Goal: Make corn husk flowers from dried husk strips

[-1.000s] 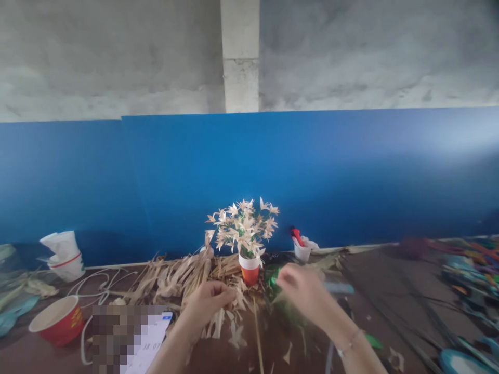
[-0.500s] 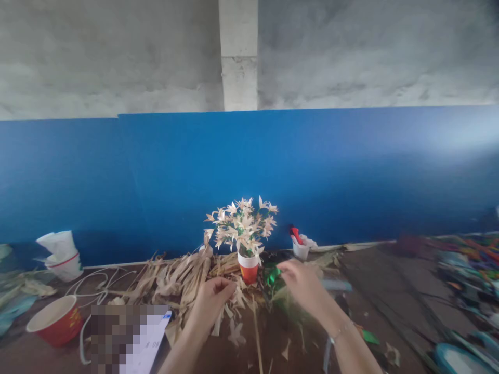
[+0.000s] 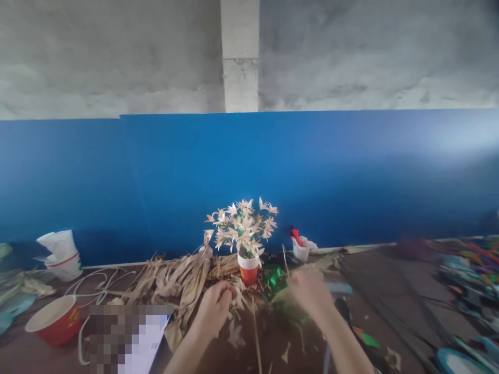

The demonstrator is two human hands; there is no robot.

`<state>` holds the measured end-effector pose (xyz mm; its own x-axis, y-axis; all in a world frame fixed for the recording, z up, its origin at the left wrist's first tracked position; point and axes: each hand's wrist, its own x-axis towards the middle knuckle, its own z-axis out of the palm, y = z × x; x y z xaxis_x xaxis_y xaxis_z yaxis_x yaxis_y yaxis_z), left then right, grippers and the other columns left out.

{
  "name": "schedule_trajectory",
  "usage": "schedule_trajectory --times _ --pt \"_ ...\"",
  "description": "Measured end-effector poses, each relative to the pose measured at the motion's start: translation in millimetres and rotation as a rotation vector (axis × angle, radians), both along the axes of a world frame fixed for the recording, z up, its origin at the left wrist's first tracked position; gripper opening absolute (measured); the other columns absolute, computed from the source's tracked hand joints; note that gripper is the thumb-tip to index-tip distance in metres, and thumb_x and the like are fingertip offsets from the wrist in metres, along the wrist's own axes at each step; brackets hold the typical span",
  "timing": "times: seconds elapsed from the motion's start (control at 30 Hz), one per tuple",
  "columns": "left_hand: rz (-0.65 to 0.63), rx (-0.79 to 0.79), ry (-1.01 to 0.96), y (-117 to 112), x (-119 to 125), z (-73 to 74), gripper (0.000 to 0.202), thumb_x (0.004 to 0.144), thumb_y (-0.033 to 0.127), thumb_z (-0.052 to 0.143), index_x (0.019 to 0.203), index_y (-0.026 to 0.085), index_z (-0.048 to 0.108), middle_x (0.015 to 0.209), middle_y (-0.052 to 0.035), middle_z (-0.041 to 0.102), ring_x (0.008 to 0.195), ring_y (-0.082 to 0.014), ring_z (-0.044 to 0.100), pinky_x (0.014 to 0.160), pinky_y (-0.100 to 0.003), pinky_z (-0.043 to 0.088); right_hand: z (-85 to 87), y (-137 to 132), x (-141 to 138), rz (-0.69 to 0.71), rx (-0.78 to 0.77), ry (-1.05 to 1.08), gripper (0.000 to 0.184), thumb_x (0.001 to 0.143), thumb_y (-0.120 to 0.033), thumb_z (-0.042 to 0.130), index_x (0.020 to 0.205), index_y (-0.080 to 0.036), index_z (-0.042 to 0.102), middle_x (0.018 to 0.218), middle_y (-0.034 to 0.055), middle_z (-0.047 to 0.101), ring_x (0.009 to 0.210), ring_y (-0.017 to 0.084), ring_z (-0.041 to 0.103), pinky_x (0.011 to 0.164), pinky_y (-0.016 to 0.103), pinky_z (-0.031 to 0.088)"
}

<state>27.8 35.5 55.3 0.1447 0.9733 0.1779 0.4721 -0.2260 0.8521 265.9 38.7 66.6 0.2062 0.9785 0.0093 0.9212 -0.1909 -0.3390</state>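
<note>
My left hand point(image 3: 213, 307) is closed in a pinch over the pale scraps in front of the flowers. Whatever lies between its fingertips is too small to make out. My right hand point(image 3: 310, 292), smeared by motion, is closed by the green ribbon point(image 3: 276, 278). A thin pale strip point(image 3: 286, 261) stands up from its fingers. Between and beyond both hands, a bunch of cream husk-like flowers point(image 3: 245, 224) with green stems stands upright in a red and white paper cup point(image 3: 248, 272).
Dried corn husks point(image 3: 191, 280) are heaped left of centre. A red paper bowl point(image 3: 54, 319), white cable point(image 3: 102, 288) and partly pixelated phone point(image 3: 150, 337) lie left. A small white cup point(image 3: 300, 252) holds a red-handled tool. Coloured clutter point(image 3: 471, 275) covers the right side.
My right hand has moved slightly right and down, and a thin pale strip now shows upright at its fingers. The left hand has barely shifted. The flowers stay put.
</note>
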Motion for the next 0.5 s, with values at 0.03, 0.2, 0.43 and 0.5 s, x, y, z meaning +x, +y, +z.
schedule_trajectory --times 0.03,0.2,0.43,0.5 --pt "-0.017 0.003 -0.036 -1.7 2.0 1.4 0.024 0.070 0.016 0.035 0.057 0.019 0.055 0.055 0.0000 0.053 0.057 -0.0158 0.050 0.056 -0.025 0.035 8.7 -5.4 -4.5 0.041 0.094 0.046 0.026 0.084 -0.028 0.041 0.068 -0.018 0.060 0.073 0.0092 0.067 0.069 0.021 0.061 0.059 0.028 0.037" --pt "-0.045 -0.015 -0.294 -12.2 11.8 11.7 0.022 0.070 0.022 0.040 0.052 0.019 0.052 0.053 0.0006 0.051 0.057 -0.0149 0.048 0.059 -0.025 0.038 38.4 -37.6 -43.2 0.335 0.321 0.394 0.029 0.084 -0.037 0.043 0.064 -0.019 0.053 0.056 0.0003 0.059 0.054 0.014 0.052 0.051 0.023 0.033" --pt "-0.131 -0.196 -0.635 -25.2 15.2 28.3 0.034 0.063 0.041 0.069 0.084 0.013 0.069 0.076 -0.0059 0.067 0.071 -0.0177 0.058 0.067 -0.027 0.043 28.8 -52.6 -75.3 0.504 0.276 0.493 0.018 0.081 -0.023 0.046 0.072 -0.018 0.061 0.065 0.0007 0.065 0.060 0.014 0.058 0.055 0.022 0.036" --pt "-0.039 -0.198 -0.587 -24.6 13.0 28.4 0.031 0.064 0.042 0.068 0.072 0.013 0.069 0.062 -0.0021 0.062 0.060 -0.0138 0.053 0.059 -0.023 0.040 26.5 -52.9 -75.5 0.524 0.268 0.419 0.017 0.080 -0.019 0.047 0.070 -0.019 0.061 0.065 0.0010 0.065 0.061 0.014 0.059 0.054 0.022 0.036"
